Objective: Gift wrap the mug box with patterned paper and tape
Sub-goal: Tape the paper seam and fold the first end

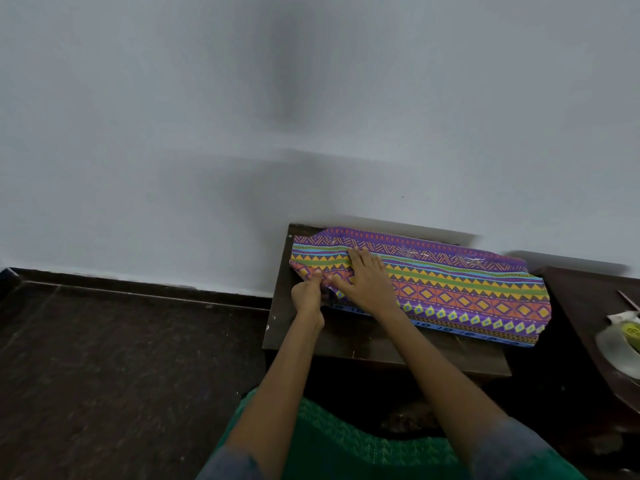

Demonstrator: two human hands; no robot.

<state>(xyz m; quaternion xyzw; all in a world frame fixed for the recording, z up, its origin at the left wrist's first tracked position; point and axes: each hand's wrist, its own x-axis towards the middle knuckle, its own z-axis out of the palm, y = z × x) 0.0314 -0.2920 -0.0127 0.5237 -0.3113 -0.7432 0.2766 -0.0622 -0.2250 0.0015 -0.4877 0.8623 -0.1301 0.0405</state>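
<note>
One sheet of patterned paper [450, 289] lies across my small dark tabletop [381, 348], which stands against the pale wall [207, 133]. The sheet is long and narrow as it lies, its long axis running from the far left corner of the tabletop toward the near right, where its end hangs past the edge. Its stripes of zigzags and diamonds follow the same line. I cannot make out the mug box; if it sits under the paper, the folds hide it.

Both of my hands are at the left end of the sheet. My right hand [369, 284] lies flat, fingers straight and spread, pressing the paper down. My left hand [308, 294] is just beside it, fingers bunched and pinching the near left edge of the paper.

On a second dark surface at the right edge sits one roll of clear tape [620, 344], well apart from the paper. My green garment [346, 441] shows at the bottom.
</note>
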